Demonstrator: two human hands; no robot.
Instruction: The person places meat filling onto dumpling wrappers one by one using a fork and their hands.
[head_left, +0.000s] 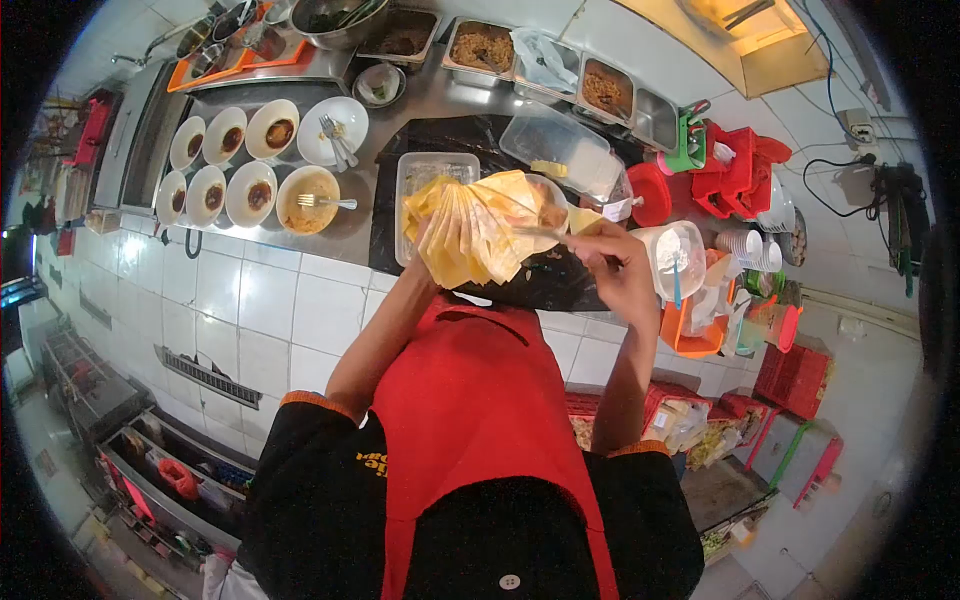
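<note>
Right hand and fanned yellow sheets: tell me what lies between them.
In the head view, a slim tool from the right hand reaches toward the yellow sheets; a container shows behind it.

Around the wrappers (pixel 480 230), above the bench (pixel 358 226): bowls (pixel 262 115), 9 to 10 o'clock; plate (pixel 313 136) bearing forks (pixel 338 140), 10 o'clock; trays (pixel 478 77), 11 to 2 o'clock; basket (pixel 722 185), between 2 and 3; tub (pixel 658 275) containing spoon (pixel 677 285), just past 3.

Yellow sheets (pixel 480 230) partly block the tub (pixel 430 168); its left side seems passable.
</note>
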